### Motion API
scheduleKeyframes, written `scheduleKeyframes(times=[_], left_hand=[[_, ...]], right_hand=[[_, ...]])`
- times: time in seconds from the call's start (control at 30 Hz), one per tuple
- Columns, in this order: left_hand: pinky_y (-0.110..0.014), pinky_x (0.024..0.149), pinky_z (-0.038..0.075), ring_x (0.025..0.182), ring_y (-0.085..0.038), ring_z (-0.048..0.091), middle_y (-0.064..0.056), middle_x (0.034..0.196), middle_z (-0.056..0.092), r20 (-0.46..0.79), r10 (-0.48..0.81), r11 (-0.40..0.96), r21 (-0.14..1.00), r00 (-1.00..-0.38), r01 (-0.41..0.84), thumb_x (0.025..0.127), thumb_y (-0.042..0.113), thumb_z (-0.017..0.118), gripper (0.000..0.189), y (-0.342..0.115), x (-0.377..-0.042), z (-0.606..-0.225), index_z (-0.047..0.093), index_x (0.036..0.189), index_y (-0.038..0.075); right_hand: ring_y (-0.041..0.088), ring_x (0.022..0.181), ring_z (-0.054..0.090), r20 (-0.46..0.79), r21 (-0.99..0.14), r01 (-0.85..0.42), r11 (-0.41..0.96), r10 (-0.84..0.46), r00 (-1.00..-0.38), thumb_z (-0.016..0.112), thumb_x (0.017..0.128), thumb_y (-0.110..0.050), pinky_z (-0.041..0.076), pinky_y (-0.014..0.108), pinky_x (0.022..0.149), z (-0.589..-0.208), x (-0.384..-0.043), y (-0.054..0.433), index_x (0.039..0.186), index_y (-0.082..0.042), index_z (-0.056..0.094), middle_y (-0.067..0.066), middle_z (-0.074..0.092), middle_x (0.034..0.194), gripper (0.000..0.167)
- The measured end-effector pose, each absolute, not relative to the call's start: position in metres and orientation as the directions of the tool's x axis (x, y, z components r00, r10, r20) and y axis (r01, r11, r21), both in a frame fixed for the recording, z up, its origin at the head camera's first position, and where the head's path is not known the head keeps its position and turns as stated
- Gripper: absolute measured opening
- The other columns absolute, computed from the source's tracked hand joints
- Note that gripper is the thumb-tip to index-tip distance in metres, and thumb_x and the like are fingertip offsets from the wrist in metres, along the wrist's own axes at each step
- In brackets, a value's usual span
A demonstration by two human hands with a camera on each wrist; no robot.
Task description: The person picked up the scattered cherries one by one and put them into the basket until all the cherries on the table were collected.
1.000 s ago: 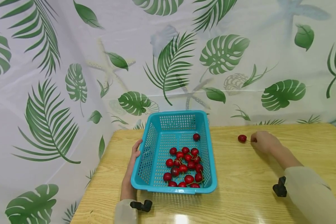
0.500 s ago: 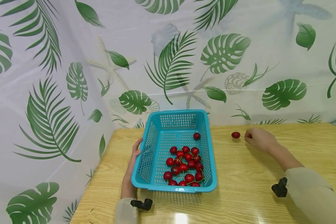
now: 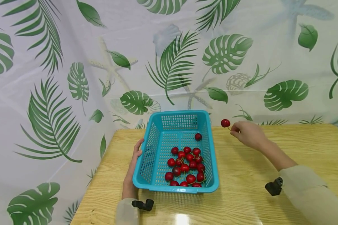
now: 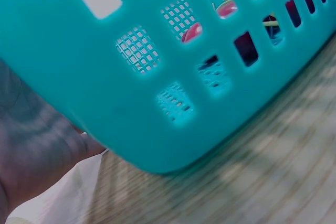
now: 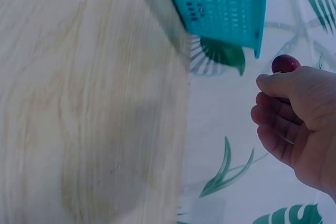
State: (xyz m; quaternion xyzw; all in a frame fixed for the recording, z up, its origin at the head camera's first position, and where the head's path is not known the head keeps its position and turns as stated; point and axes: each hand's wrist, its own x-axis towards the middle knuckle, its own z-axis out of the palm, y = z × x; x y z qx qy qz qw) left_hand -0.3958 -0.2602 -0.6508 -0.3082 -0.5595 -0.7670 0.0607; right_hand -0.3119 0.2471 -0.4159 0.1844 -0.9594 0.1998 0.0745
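Note:
A blue plastic basket point(image 3: 183, 189) with lattice walls stands on the table, and several red cherries point(image 3: 184, 168) with green stems lie in it, mostly towards its near right part. My left hand point(image 3: 132, 165) rests along the outside of the basket's left wall; in the left wrist view the basket's corner hides its fingers from sight. To the right of the basket, my right hand point(image 3: 249, 132) pinches the stem of a single cherry point(image 3: 225, 123), which is up off the table near its back edge. The right wrist view shows that cherry point(image 5: 286, 63) just beyond the thumb.
The wood-grain table point(image 3: 242, 184) extends to both sides of the basket. Directly behind it hangs a white sheet point(image 3: 169, 62) printed with green leaves, which also runs down the left side.
My right hand has lifted the cherry by its stem from the table and carried it left, closer to the basket. The left hand and the basket stay in place.

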Motion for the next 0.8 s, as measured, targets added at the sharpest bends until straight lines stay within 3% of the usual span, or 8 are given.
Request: scheduleKeyframes(times=[0.17, 0.27, 0.57, 0.7, 0.8], left_hand=[[-0.037, 0.103, 0.042, 0.132, -0.024, 0.046, -0.006, 0.157, 0.032, 0.514, 0.244, -0.377, 0.831, -0.822, 0.408, 0.101, 0.018, 0.038, 0.054, -0.259, -0.394, -0.65, 0.031, 0.155, 0.014], [-0.032, 0.102, 0.043, 0.131, -0.02, 0.048, -0.004, 0.156, 0.035, 0.554, 0.25, -0.391, 0.808, -0.795, 0.44, 0.101, 0.016, 0.039, 0.054, -0.259, -0.395, -0.648, 0.033, 0.154, 0.015], [-0.037, 0.102, 0.043, 0.129, -0.022, 0.048, -0.005, 0.155, 0.035, 0.485, 0.235, -0.38, 0.843, -0.842, 0.379, 0.098, 0.019, 0.044, 0.057, -0.253, -0.381, -0.635, 0.033, 0.154, 0.018], [-0.037, 0.101, 0.043, 0.129, -0.023, 0.048, -0.006, 0.156, 0.033, 0.49, 0.234, -0.381, 0.841, -0.84, 0.385, 0.098, 0.017, 0.043, 0.057, -0.266, -0.407, -0.669, 0.032, 0.154, 0.016], [-0.031, 0.098, 0.046, 0.129, -0.02, 0.05, -0.002, 0.156, 0.034, 0.534, 0.253, -0.423, 0.811, -0.806, 0.404, 0.1, 0.02, 0.047, 0.057, -0.286, -0.448, -0.723, 0.034, 0.155, 0.017]], right_hand=[[0.021, 0.072, 0.061, 0.303, -0.342, -0.46, 0.82, -0.367, -0.88, 0.069, 0.09, -0.01, 0.053, 0.043, 0.069, -0.401, -0.304, 0.225, 0.093, 0.0, 0.072, 0.007, 0.069, 0.083, 0.01], [0.02, 0.073, 0.062, 0.339, -0.322, -0.506, 0.8, -0.402, -0.851, 0.07, 0.09, -0.01, 0.053, 0.042, 0.069, -0.392, -0.299, 0.209, 0.092, -0.002, 0.073, 0.005, 0.069, 0.083, 0.008], [0.015, 0.073, 0.062, 0.345, -0.264, -0.643, 0.719, -0.552, -0.759, 0.072, 0.089, -0.012, 0.051, 0.033, 0.065, -0.384, -0.278, 0.146, 0.087, -0.009, 0.073, -0.001, 0.066, 0.084, 0.004], [0.011, 0.071, 0.059, 0.303, -0.217, -0.69, 0.691, -0.624, -0.72, 0.072, 0.089, -0.014, 0.05, 0.028, 0.063, -0.388, -0.266, 0.12, 0.084, -0.013, 0.072, -0.004, 0.064, 0.082, 0.005], [0.008, 0.069, 0.055, 0.254, -0.197, -0.727, 0.658, -0.682, -0.686, 0.072, 0.089, -0.014, 0.048, 0.025, 0.061, -0.392, -0.258, 0.104, 0.079, -0.016, 0.07, -0.007, 0.061, 0.077, 0.011]])
